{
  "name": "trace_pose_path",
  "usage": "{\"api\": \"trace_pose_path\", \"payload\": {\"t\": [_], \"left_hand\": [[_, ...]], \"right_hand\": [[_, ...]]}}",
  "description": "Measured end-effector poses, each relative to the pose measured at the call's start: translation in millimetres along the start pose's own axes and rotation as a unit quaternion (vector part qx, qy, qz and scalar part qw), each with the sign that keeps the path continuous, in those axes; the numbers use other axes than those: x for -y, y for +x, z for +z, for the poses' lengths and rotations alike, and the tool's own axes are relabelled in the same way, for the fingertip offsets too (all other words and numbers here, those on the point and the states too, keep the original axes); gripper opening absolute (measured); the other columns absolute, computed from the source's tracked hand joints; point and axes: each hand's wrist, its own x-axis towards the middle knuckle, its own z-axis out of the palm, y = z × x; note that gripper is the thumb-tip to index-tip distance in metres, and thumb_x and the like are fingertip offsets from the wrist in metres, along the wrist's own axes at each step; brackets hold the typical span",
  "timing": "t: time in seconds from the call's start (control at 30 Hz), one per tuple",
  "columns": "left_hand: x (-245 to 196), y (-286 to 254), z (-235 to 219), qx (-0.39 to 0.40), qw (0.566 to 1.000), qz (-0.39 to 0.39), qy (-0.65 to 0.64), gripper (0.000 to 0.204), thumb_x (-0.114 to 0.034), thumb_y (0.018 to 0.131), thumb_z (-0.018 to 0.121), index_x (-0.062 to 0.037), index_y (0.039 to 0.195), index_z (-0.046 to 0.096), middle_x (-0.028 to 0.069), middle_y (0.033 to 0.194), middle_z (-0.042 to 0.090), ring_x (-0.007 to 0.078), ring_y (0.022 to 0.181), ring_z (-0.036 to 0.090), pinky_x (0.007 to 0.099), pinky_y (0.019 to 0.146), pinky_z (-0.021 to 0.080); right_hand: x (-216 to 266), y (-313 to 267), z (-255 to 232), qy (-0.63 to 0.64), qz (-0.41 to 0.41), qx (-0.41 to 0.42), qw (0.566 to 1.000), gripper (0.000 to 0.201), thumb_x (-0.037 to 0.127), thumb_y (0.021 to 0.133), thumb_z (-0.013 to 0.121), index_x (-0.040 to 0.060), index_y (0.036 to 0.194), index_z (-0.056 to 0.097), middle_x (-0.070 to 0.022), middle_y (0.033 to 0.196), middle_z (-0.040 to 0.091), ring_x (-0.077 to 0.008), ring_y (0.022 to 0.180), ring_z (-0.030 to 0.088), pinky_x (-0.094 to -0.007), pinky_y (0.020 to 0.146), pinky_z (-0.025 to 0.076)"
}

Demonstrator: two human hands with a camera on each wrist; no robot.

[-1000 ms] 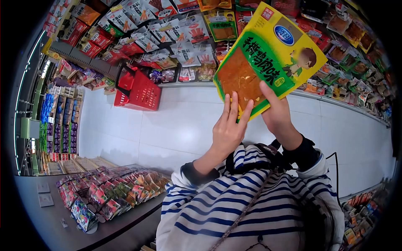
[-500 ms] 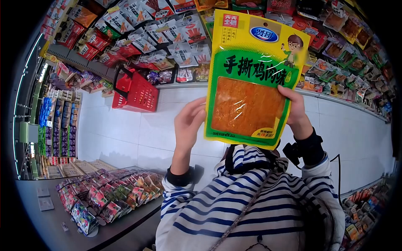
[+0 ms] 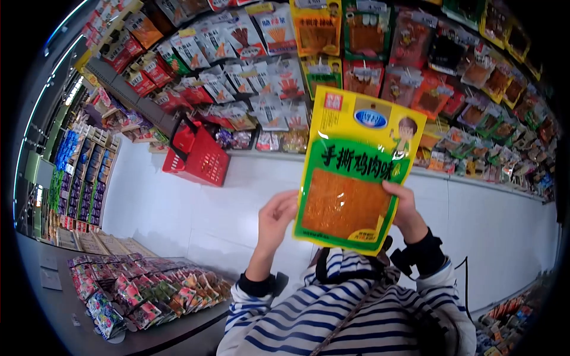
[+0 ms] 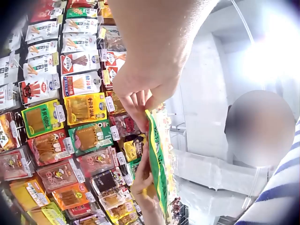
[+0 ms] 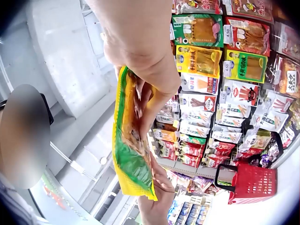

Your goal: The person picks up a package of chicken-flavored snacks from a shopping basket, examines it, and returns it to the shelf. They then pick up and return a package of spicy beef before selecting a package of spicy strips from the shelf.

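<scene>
Left to right: a red wire basket (image 3: 199, 155) is hanging off the shelf edge. The left hand (image 3: 274, 218) is pinching the left edge of a flat, glossy yellow-green snack pouch (image 3: 355, 169), held upright before the hanging packets (image 3: 279, 71). The right hand (image 3: 405, 207) is gripping its right edge. Judging by this, the pouch is being inspected; any next move needs a firm grip on slick film.

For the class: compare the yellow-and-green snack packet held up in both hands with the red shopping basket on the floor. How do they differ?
The snack packet is flat, yellow and green, printed with characters; the red basket is boxy, slatted and plain red. The packet is held by its edges by the left hand and right hand; the basket rests untouched on the white floor, tilted against the shelf foot.
</scene>
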Motion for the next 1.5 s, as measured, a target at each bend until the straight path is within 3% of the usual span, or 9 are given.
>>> {"api": "trace_pose_path", "payload": {"t": [0.27,0.53,0.77,0.97,1.13,1.27,1.3,1.4,1.5], "left_hand": [[22.5,-3.5,-13.9,-0.019,0.999,-0.047,-0.017,0.025,-0.007,0.081,0.049,0.0018,0.105,0.048,0.0073,0.095,0.056,0.0111,0.086,0.052,0.0229,0.073,0.043],[16.6,1.0,-16.6,-0.04,0.998,-0.04,-0.028,0.02,-0.005,0.078,0.053,0.0017,0.097,0.053,0.0035,0.085,0.058,0.0061,0.074,0.051,0.0186,0.065,0.04],[21.1,0.5,-22.2,-0.042,0.996,-0.075,0.013,0.021,-0.005,0.079,0.052,0.0036,0.098,0.051,0.0065,0.09,0.057,0.0091,0.082,0.052,0.0214,0.074,0.042],[32.2,8.3,-14.2,-0.041,0.997,-0.065,0.0,0.02,-0.005,0.079,0.053,0.0033,0.097,0.052,0.0059,0.088,0.057,0.0086,0.08,0.053,0.0207,0.072,0.042],[35.1,14.0,-1.6,-0.079,0.994,-0.067,0.023,0.02,-0.004,0.077,0.055,0.003,0.096,0.052,0.0056,0.085,0.058,0.0084,0.078,0.053,0.0203,0.071,0.042],[40.6,34.2,10.7,-0.066,0.997,-0.021,0.033,0.017,-0.002,0.075,0.054,0.0038,0.091,0.052,0.0024,0.075,0.057,0.0055,0.065,0.05,0.0164,0.059,0.039],[10.4,37.1,30.9,-0.072,0.992,-0.023,0.099,0.021,-0.017,0.076,0.057,-0.0003,0.089,0.055,-0.0012,0.071,0.053,0.0057,0.063,0.044,0.0195,0.057,0.035],[13.4,60.9,41.3,-0.044,0.994,-0.057,0.077,0.027,-0.014,0.075,0.06,0.0019,0.097,0.054,0.0029,0.081,0.058,0.0086,0.071,0.05,0.0213,0.066,0.04],[31.1,86.5,55.8,0.001,0.999,-0.044,0.009,0.016,-0.003,0.076,0.053,0.0025,0.091,0.052,0.0006,0.071,0.055,0.0037,0.06,0.047,0.015,0.054,0.035]], "right_hand": [[-14.2,16.2,-9.0,-0.028,0.044,-0.041,0.998,0.041,0.016,0.076,0.048,-0.0038,0.111,0.042,-0.016,0.109,0.05,-0.0276,0.1,0.049,-0.0385,0.087,0.037],[-22.0,31.2,-12.7,-0.031,0.081,-0.065,0.994,0.041,0.017,0.077,0.047,-0.0038,0.111,0.042,-0.0165,0.109,0.049,-0.0283,0.099,0.049,-0.0389,0.086,0.037],[-22.2,34.5,-17.4,0.006,0.091,-0.046,0.995,0.038,0.013,0.078,0.047,-0.0032,0.112,0.041,-0.015,0.11,0.049,-0.0264,0.099,0.049,-0.0384,0.087,0.037],[-13.3,32.9,-22.6,-0.023,0.091,-0.079,0.992,0.038,0.015,0.077,0.047,-0.0042,0.11,0.043,-0.0159,0.109,0.05,-0.0275,0.099,0.049,-0.0384,0.086,0.037],[-4.3,39.6,-48.3,0.015,0.155,-0.058,0.986,0.035,0.017,0.08,0.046,-0.0039,0.108,0.044,-0.0152,0.105,0.052,-0.0261,0.095,0.052,-0.0371,0.084,0.039],[8.6,37.4,-54.9,0.006,0.117,-0.079,0.99,0.034,0.019,0.078,0.053,0.0004,0.106,0.047,-0.0088,0.097,0.056,-0.0183,0.08,0.057,-0.0306,0.069,0.048],[17.2,36.5,-53.9,0.0,0.132,-0.066,0.989,0.036,0.019,0.078,0.054,0.0016,0.108,0.046,-0.0079,0.099,0.055,-0.0174,0.083,0.056,-0.031,0.072,0.046],[44.9,26.5,-41.5,0.022,0.106,-0.043,0.993,0.038,0.018,0.078,0.054,0.0019,0.111,0.044,-0.008,0.102,0.053,-0.0172,0.088,0.053,-0.0319,0.076,0.044],[66.5,12.9,-37.8,0.027,0.027,-0.059,0.998,0.032,0.015,0.08,0.049,-0.0016,0.107,0.045,-0.011,0.097,0.056,-0.0186,0.083,0.057,-0.03,0.073,0.047]]}}
